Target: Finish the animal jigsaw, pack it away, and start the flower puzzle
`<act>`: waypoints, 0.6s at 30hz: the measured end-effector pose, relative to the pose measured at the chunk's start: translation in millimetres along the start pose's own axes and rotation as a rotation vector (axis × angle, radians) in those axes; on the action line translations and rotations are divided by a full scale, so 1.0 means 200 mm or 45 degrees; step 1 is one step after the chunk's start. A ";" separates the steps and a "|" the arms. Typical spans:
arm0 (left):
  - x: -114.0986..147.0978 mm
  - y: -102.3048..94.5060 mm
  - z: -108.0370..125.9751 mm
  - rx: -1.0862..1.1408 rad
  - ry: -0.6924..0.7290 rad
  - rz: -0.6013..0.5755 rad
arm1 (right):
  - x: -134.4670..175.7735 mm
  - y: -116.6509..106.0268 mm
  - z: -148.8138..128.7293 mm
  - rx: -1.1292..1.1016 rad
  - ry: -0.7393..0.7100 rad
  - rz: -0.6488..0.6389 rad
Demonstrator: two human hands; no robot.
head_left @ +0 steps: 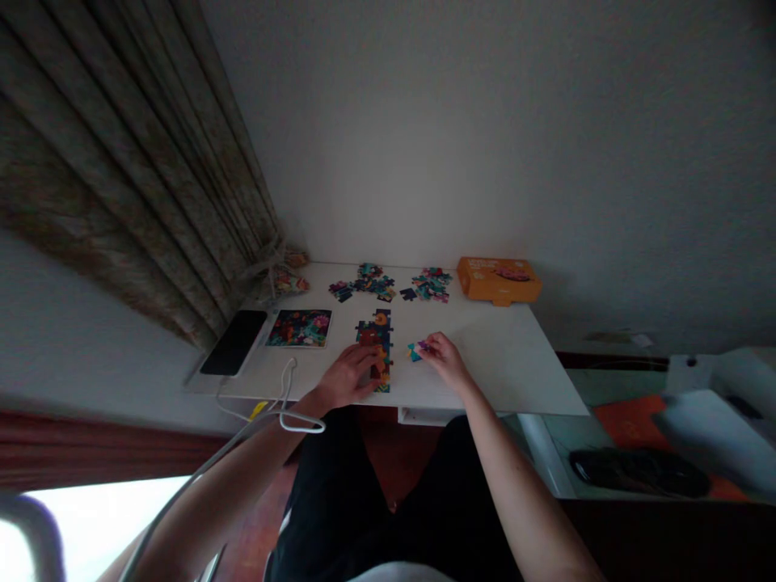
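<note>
My left hand (352,374) lies over the lower left of a partly joined jigsaw puzzle (381,327), its fingers spread across the pieces and hiding some of them. To the right of that strip, my right hand (444,358) pinches a teal and purple puzzle piece (415,352) just above the white table. Whether it is one piece or two joined is too small to tell. A colourful reference picture (300,329) rests left of the puzzle. Loose puzzle pieces lie in two heaps at the back, one left pile (371,281) and one right pile (431,284).
An orange box (499,280) stands at the table's back right. On the left are a black tablet-like device (235,343) and a white cable (288,396) hanging over the front edge. A clear plastic bag (282,275) sits by the curtain (151,145). Dark glass-topped furniture adjoins at right.
</note>
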State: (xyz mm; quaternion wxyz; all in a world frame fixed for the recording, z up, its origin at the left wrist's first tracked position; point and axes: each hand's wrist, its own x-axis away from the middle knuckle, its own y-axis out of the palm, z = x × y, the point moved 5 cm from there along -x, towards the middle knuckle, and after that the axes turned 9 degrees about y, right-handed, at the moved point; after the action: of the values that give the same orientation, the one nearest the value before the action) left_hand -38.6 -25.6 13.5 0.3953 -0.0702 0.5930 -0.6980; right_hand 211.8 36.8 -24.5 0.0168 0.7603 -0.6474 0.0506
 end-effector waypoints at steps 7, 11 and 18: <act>0.03 0.04 0.04 -0.052 0.059 -0.098 | 0.09 0.08 0.01 0.096 -0.064 -0.033; 0.01 0.05 0.04 -0.004 0.073 -0.093 | 0.16 0.14 0.06 0.194 -0.014 -0.072; 0.00 0.05 0.04 -0.012 0.098 -0.067 | 0.20 0.20 0.00 0.634 -0.122 -0.035</act>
State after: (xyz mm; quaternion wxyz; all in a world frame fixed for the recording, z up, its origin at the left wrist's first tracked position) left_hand -30.2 -31.8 7.4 0.3534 -0.0605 0.6091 -0.7074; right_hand 179.2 -8.1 -22.4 -0.2010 0.7512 -0.6047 0.1722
